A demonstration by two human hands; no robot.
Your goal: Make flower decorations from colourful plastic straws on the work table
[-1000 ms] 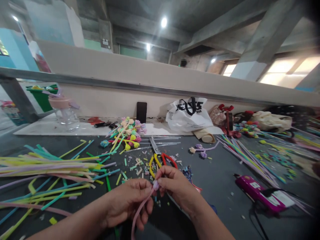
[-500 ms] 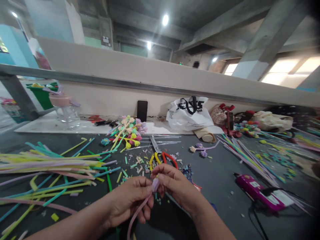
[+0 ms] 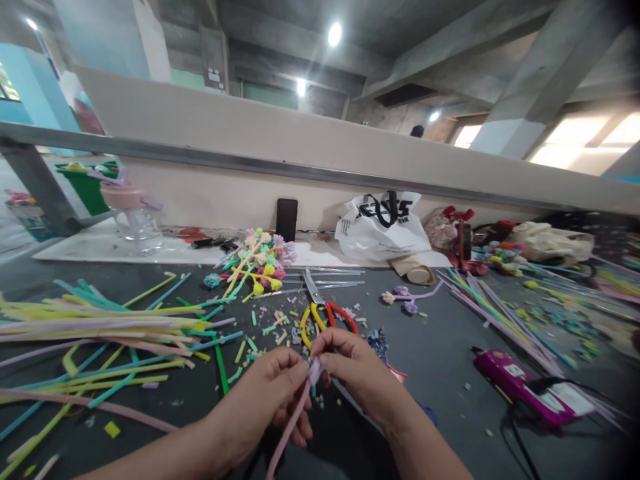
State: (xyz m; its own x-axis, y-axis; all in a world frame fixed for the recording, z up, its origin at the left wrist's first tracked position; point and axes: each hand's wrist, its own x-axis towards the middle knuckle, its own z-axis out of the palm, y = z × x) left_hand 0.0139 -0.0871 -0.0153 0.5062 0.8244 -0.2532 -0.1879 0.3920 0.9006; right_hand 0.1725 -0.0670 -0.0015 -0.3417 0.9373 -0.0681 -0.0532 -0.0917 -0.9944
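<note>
Both the left hand (image 3: 273, 399) and the right hand (image 3: 350, 370) pinched the upper tip of a pink pipe cleaner (image 3: 293, 420), which slanted down-left toward the person above the dark table (image 3: 440, 360).

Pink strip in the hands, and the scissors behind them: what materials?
Pink strip: probably soft foam or rubbery plastic, matte; it bends limply below the left hand and right hand. Scissors: shiny metal blades, glossy yellow and red handles, likely plastic.
</note>
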